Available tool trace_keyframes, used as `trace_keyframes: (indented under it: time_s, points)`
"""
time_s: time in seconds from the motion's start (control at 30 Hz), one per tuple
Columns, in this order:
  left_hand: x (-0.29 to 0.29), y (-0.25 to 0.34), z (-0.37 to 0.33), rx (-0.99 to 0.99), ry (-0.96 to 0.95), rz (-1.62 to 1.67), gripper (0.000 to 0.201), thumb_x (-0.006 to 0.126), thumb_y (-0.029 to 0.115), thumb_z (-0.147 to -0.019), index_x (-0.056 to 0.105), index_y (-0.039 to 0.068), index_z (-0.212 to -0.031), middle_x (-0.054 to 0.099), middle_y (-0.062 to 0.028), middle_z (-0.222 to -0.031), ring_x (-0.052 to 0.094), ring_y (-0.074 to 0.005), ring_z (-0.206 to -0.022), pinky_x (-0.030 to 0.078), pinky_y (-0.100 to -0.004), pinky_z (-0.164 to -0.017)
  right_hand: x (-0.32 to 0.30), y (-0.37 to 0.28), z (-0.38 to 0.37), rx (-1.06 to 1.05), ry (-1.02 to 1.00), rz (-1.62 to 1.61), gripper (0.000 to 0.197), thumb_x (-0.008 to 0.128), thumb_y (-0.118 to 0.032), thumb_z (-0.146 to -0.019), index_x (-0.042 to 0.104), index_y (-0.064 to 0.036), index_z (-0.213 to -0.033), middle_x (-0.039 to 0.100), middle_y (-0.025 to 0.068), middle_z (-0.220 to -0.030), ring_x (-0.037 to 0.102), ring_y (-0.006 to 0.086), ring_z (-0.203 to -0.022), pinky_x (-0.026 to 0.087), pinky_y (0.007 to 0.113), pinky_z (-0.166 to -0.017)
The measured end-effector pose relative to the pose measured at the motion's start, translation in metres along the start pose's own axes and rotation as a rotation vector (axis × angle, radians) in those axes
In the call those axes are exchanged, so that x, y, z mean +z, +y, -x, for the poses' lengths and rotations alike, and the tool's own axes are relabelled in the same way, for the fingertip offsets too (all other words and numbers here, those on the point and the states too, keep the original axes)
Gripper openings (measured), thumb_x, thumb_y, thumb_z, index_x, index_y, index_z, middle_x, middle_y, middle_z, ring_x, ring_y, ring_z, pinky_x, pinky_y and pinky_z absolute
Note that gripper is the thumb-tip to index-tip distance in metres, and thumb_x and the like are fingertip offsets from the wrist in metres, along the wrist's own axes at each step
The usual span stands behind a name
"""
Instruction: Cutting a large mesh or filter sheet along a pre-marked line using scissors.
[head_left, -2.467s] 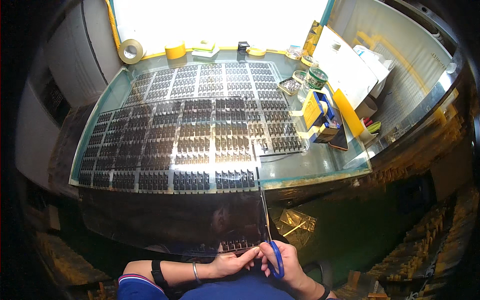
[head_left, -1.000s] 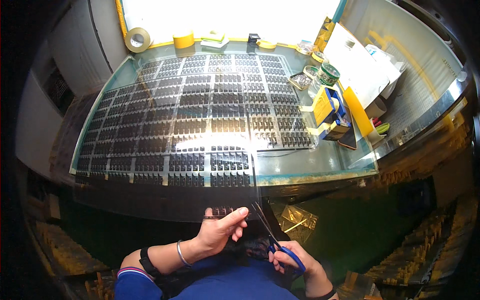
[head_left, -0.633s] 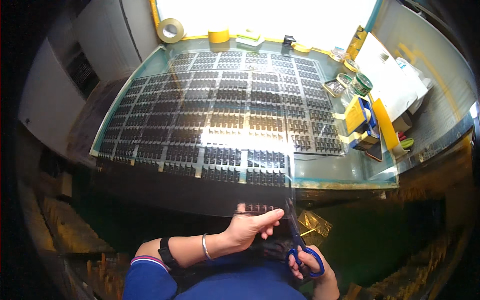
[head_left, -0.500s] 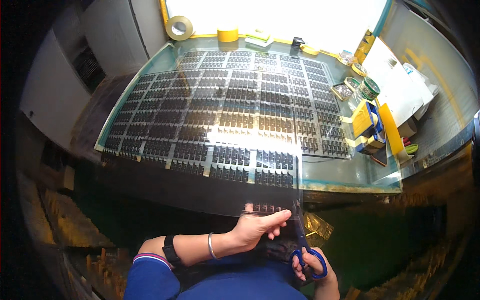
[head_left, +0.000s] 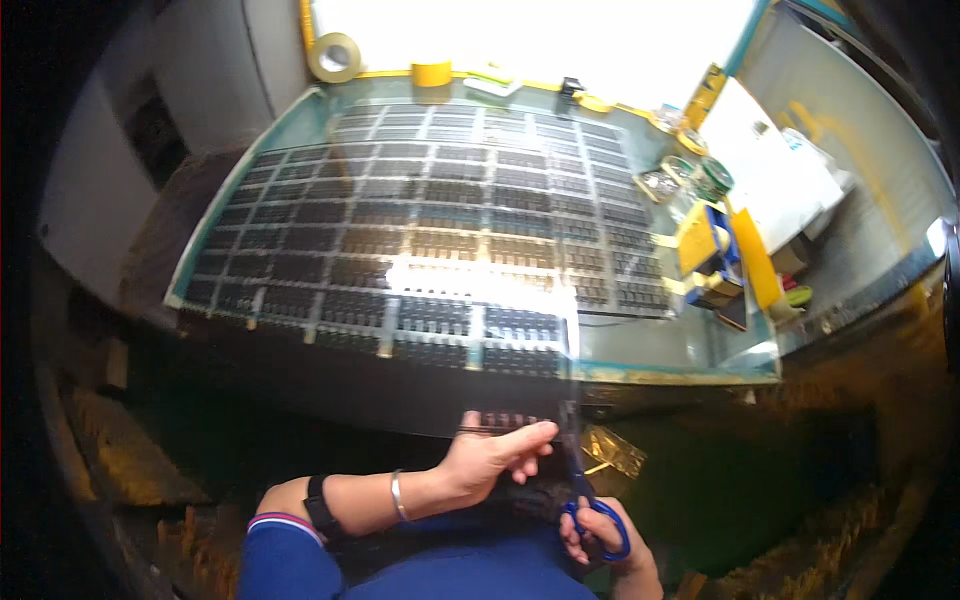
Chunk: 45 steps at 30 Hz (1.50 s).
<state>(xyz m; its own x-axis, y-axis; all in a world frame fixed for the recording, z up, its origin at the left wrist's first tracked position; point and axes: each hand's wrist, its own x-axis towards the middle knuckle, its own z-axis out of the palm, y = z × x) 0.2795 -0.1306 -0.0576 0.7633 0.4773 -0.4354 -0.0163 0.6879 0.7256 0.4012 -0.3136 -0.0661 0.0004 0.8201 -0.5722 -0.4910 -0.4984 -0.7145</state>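
A large see-through film sheet (head_left: 330, 215) printed with a grid of dark patterns lies over the glass-topped table, its near part hanging past the front edge. My left hand (head_left: 495, 458) pinches the sheet's near edge close to its right corner, thumb on top. Blue-handled scissors (head_left: 576, 470) are in my right hand (head_left: 604, 535), fingers through the loops. Their blades point away from me along the sheet's right edge, just right of my left thumb; blur hides how far apart they are. Under this film, a similar patterned sheet (head_left: 625, 245) shows on the right.
A bright panel (head_left: 530, 35) stands behind the glass table (head_left: 680, 365). Tape rolls (head_left: 335, 58) and a yellow roll (head_left: 432, 73) line the back. To the right are a yellow-and-blue tape dispenser (head_left: 708, 250) and small round tins (head_left: 712, 178). Crumpled gold film (head_left: 615, 450) lies beyond my right hand.
The whole view has shifted, so everything sits slightly further left and is more blurred. Both hands keep their grip, with the scissors still at the sheet's right edge.
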Motion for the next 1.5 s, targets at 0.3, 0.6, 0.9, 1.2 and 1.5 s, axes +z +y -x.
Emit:
trace_keyframes:
  time_s: [0.3, 0.6, 0.9, 1.2, 1.5]
  points:
    - [0.004, 0.002, 0.001, -0.063, -0.022, -0.046, 0.014, 0.065, 0.015, -0.079, 0.061, 0.002, -0.075, 0.06, -0.0057, -0.063, 0.054, -0.008, -0.048, 0.041, -0.0195, -0.039, 0.026, -0.001, 0.001, -0.055, 0.258, 0.179, 0.027, 0.058, -0.026, -0.085, 0.055, -0.0035, -0.071, 0.052, 0.0014, -0.054, 0.05, 0.0066, -0.044, 0.04, 0.019, -0.041]
    - [0.005, 0.002, 0.004, -0.08, -0.01, -0.07, 0.014, 0.066, 0.015, -0.078, 0.061, 0.002, -0.072, 0.06, -0.0052, -0.063, 0.054, -0.0077, -0.046, 0.041, -0.0194, -0.038, 0.038, 0.006, -0.001, -0.199, 0.457, 0.552, 0.028, 0.059, -0.025, -0.084, 0.053, -0.0027, -0.069, 0.052, 0.0011, -0.051, 0.049, 0.0054, -0.042, 0.039, 0.02, -0.039]
    - [0.007, 0.002, 0.004, -0.098, -0.014, -0.056, 0.015, 0.066, 0.015, -0.078, 0.062, 0.003, -0.071, 0.06, -0.0047, -0.062, 0.053, -0.0074, -0.046, 0.041, -0.019, -0.039, 0.03, 0.019, -0.01, -0.36, 0.516, 0.742, 0.028, 0.06, -0.023, -0.084, 0.053, -0.001, -0.068, 0.052, 0.0027, -0.053, 0.05, 0.0067, -0.043, 0.039, 0.022, -0.04]
    - [0.009, -0.002, 0.011, -0.138, -0.047, -0.03, 0.017, 0.066, 0.017, -0.079, 0.062, 0.003, -0.071, 0.06, -0.0038, -0.063, 0.054, -0.0069, -0.047, 0.041, -0.0185, -0.039, 0.035, 0.012, -0.016, -0.373, 0.558, 0.653, 0.035, 0.064, -0.024, -0.079, 0.046, -0.0006, -0.061, 0.047, 0.0158, -0.057, 0.048, 0.0298, -0.049, 0.039, 0.037, -0.048]
    - [0.008, -0.011, 0.016, -0.159, -0.071, -0.001, 0.015, 0.064, 0.015, -0.081, 0.062, 0.001, -0.076, 0.06, -0.0043, -0.063, 0.054, -0.0075, -0.048, 0.042, -0.0185, -0.039, 0.034, 0.009, -0.017, -0.341, 0.539, 0.62, 0.033, 0.062, -0.025, -0.079, 0.047, 0.0, -0.063, 0.051, 0.0178, -0.061, 0.051, 0.0319, -0.053, 0.04, 0.037, -0.05]
